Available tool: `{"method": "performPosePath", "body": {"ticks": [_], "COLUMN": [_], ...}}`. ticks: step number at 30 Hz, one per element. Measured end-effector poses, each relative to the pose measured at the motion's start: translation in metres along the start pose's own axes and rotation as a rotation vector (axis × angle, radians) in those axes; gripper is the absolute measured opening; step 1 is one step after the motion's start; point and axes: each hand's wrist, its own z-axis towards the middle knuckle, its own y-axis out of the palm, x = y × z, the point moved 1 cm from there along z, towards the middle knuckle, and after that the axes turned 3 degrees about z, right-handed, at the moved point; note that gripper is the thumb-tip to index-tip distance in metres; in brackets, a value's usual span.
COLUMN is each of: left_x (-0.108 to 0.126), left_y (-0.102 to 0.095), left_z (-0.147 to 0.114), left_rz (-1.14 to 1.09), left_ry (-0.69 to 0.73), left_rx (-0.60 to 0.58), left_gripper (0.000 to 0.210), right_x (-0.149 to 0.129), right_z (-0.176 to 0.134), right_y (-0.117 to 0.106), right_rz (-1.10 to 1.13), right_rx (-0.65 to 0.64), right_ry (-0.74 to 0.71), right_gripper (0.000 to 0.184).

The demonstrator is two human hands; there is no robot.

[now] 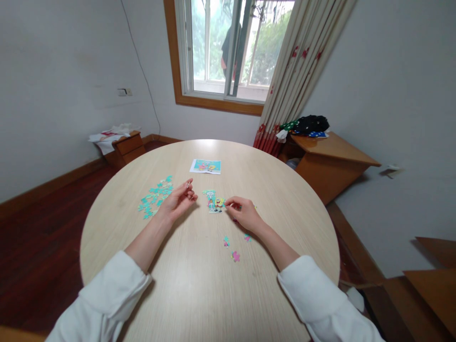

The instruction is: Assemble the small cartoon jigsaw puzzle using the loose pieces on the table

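From where I stand, one round desk (199, 304) carries everything, with one part-joined puzzle (215, 203) lying flat past its middle; two cartoon figures show on it, one pale, one yellow. Take that puzzle as the clock's centre, the sitter at six. The one left hand (180, 198) hovers just beside it at nine o'clock, fingers loosely curled; I can't tell whether they pinch anything. The one right hand (244, 212) is at three, fingers drawn together at the puzzle's edge, though I can't make out a piece between them. Three loose pieces (235, 256) lie apart from one another between four and five o'clock. Farther out at nine spreads one heap of mostly turquoise pieces (156, 191), too jumbled to count. One printed picture (210, 166) lies at twelve. Beyond the desk, one wooden cabinet (335, 147) stands at two.
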Motion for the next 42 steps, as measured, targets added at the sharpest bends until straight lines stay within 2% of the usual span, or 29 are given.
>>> {"method": "performPosePath", "body": {"ticks": [9, 23, 42], "left_x": [-0.001, 0.000, 0.001], "left_y": [-0.003, 0.004, 0.005], "left_z": [0.002, -0.002, -0.003], "left_rz": [-0.018, -0.030, -0.004], "left_ry": [0.014, 0.012, 0.017], "left_rx": [-0.018, 0.046, 0.026], "left_gripper": [0.017, 0.013, 0.019], "right_x": [0.001, 0.000, 0.000], "right_z": [0.000, 0.000, 0.000], "right_y": [0.000, 0.000, 0.000], "right_rz": [0.000, 0.002, -0.004], "right_rx": [-0.004, -0.013, -0.017], "right_ry": [0.005, -0.003, -0.006], "right_gripper": [0.014, 0.013, 0.013]}}
